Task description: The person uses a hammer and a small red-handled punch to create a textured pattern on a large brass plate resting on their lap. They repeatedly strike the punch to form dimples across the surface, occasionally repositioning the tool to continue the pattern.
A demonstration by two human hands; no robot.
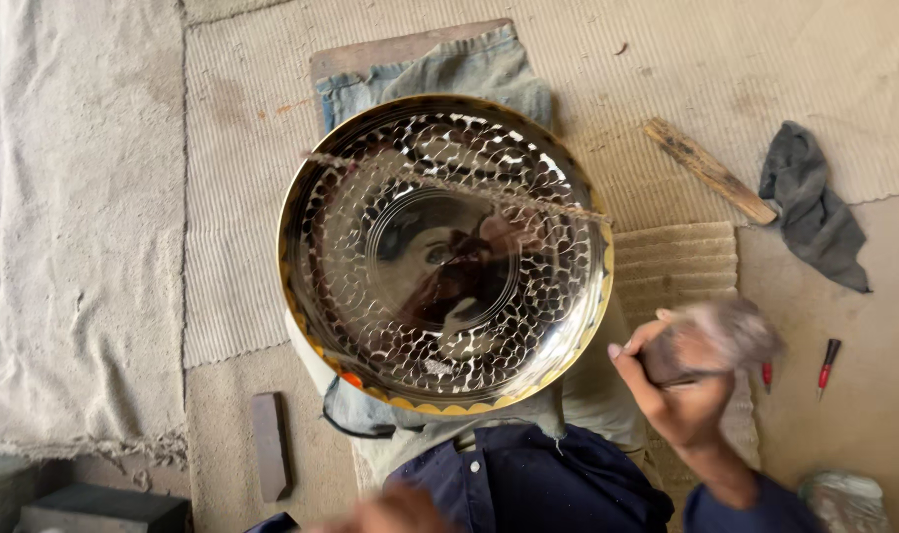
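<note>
A large shiny brass bowl (pixel 444 252) with a hammered scale pattern and a mirror-like centre rests on folded denim cloth (pixel 449 69) in front of me. My right hand (pixel 681 380) is to the right of the bowl's rim, shut on a blurred grey wad of cloth (pixel 731 331). My left hand (pixel 390 513) shows only as a blur at the bottom edge, below the bowl; what it holds cannot be seen.
A wooden stick (pixel 708 170) and a dark grey rag (pixel 813 207) lie at the right. Two red-handled tools (pixel 826 367) lie by my right hand. A small dark block (pixel 271 446) is at the lower left. Woven mats cover the floor.
</note>
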